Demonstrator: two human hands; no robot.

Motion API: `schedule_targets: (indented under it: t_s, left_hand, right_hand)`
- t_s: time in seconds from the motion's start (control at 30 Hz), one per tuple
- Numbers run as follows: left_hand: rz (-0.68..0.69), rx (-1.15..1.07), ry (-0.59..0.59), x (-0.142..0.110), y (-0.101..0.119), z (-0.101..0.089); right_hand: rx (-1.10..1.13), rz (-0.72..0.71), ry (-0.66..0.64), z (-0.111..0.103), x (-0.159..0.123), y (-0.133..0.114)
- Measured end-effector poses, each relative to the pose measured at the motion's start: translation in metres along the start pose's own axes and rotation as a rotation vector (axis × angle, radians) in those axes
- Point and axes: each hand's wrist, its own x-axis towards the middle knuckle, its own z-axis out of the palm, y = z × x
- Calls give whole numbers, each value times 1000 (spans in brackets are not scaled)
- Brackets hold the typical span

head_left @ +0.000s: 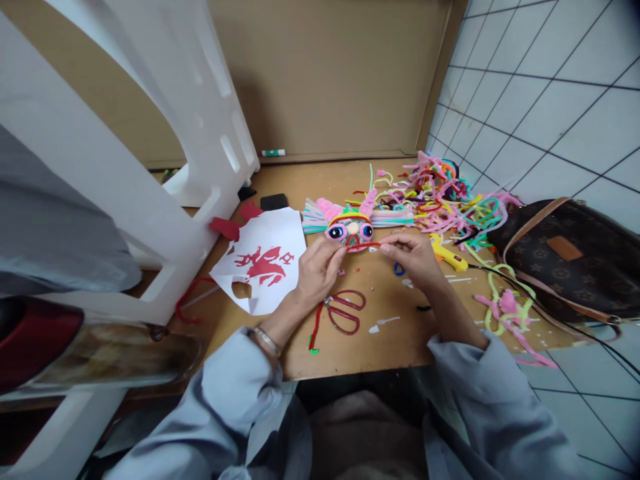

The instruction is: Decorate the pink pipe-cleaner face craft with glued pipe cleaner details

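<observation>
A red pipe cleaner is stretched level between my two hands. My left hand pinches its left end, and my right hand pinches the right end. Just behind it lies a craft animal face with big blue eyes, pink ears and a yellow and red band. Bundles of pastel pipe cleaners stick out on both sides of the face. Red-handled scissors rest on the table below my left hand, beside a short red strip with a green end.
White paper with red cut-out shapes lies to the left, near a black phone. A yellow glue gun and a heap of colourful pipe cleaners are on the right. A brown handbag stands by the tiled wall; a white plastic frame rises at left.
</observation>
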Motion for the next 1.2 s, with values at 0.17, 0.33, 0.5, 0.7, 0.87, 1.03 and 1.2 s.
schedule_targets:
  t_s: [0.17,0.33,0.5,0.7,0.87,1.03,1.2]
  left_hand:
    - [107,64,-53,-2,-7,2]
    - [69,50,-197,-6,-7,2]
    - [-58,27,-257,-6,-5,2]
    - [-522,-252,-243,-3,6,2]
    - [-944,-698,-164,2,15,5]
    - [-1008,-835,-67,4,14,8]
    - [-1046,-899,-43,5,14,9]
  right_hand:
    - [100,55,17,-2,-1,0]
    - [107,114,-104,-3,-3,1]
    - [110,162,-231,-2,-4,0]
    - [60,195,-187,5,-4,3]
    - [-1,175,-174,16,-6,10]
    - [29,174,-149,22,-7,14]
    - [47,223,-187,28,-10,12]
